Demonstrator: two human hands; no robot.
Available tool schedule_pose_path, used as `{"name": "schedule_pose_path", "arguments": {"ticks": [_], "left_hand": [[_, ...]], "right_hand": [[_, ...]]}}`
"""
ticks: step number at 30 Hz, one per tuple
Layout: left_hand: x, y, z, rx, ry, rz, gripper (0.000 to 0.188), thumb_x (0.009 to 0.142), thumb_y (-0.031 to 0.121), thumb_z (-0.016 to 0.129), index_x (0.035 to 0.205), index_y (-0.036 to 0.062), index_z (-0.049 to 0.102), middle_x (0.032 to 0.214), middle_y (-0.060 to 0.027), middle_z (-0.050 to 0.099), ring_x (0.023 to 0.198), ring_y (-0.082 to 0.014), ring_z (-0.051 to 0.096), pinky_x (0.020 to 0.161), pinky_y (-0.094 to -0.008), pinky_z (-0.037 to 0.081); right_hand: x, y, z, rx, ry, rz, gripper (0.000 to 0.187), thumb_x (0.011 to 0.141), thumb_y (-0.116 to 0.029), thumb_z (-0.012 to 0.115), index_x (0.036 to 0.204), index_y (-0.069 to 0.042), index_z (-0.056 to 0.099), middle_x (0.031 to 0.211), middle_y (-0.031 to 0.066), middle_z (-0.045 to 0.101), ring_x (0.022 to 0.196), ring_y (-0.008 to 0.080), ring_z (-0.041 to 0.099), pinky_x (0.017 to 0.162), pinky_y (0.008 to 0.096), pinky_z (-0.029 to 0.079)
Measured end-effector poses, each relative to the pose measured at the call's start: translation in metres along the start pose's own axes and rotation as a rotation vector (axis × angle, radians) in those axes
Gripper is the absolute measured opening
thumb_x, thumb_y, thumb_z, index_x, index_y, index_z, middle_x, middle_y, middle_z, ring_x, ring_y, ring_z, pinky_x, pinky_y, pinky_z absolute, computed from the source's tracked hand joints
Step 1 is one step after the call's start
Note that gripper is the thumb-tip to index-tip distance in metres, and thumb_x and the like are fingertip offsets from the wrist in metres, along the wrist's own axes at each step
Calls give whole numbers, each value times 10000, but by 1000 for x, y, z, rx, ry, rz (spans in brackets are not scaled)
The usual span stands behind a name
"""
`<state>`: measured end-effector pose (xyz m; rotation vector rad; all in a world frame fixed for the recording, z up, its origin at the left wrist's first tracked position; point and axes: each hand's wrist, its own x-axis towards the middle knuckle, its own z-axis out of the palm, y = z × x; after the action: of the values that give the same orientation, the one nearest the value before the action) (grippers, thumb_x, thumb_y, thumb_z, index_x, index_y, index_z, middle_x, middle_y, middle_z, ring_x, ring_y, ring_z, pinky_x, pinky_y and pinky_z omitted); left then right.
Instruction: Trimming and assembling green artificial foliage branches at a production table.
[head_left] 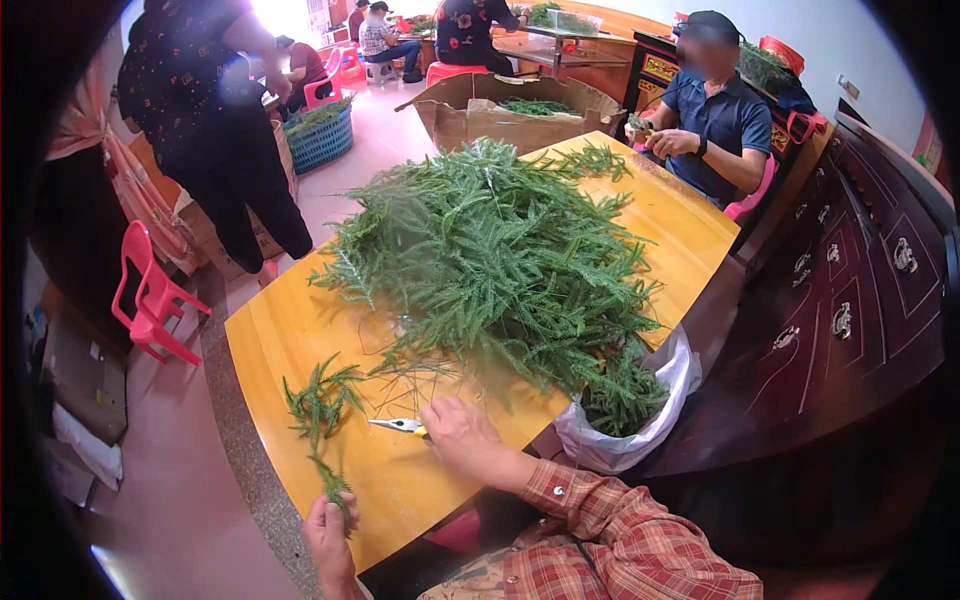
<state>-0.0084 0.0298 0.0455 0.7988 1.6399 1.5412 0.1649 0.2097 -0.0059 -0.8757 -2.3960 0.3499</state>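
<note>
Sprig (327,470) on the left, pliers (398,425) on the right

A heap (500,250) of greenery is crowding the table (400,495), with wires (415,382) lying loose at its near edge and a white bag (620,455) bulging with more on the right. The left hand (330,525) is pinching the sprig's lower end by the table's near-left edge; the right hand (462,435) is curling around the pliers' handle. Beyond the smooth yellow wood, a co-worker (715,120) is sitting and a carton (455,125) is standing. The sprig is looking feathery, the bag thin and crinkled.
</note>
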Motion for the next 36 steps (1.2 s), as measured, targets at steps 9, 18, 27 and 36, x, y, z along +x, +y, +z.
{"name": "schedule_pose_path", "arguments": {"ticks": [9, 18, 27, 36], "left_hand": [[-11, -1, 11, 40, -177, -45, 244, 950, 238, 491, 874, 16, 558, 717, -41, 558, 612, -115, 524, 583, -235, 426], [-11, -6, 19, -124, -231, -77, 242, 940, 224, 491, 857, 8, 565, 706, -37, 568, 585, -110, 529, 544, -215, 409], [-12, -1, 25, -237, -238, -50, 313, 959, 284, 481, 942, -20, 552, 722, -71, 566, 665, -193, 603, 555, -250, 469], [-12, -10, 10, -119, -222, -16, 270, 925, 233, 557, 963, -33, 589, 831, -104, 636, 735, -197, 637, 653, -262, 501]], "right_hand": [[4, 2, 4, -170, 29, -137, 286, 718, -239, 658, 918, -61, 558, 877, 73, 516, 863, 223, 515, 657, 359, 425], [10, -41, -29, 609, 29, -354, 244, 741, -102, 618, 972, -46, 560, 911, 108, 561, 878, 299, 556, 709, 403, 464], [-2, -41, -20, 818, -187, -282, 218, 737, -65, 649, 943, -38, 585, 800, 91, 558, 734, 253, 579, 645, 339, 473], [0, -40, -26, 981, -199, -97, 161, 743, -84, 690, 868, -23, 609, 693, 58, 593, 621, 149, 592, 563, 283, 470]]}}
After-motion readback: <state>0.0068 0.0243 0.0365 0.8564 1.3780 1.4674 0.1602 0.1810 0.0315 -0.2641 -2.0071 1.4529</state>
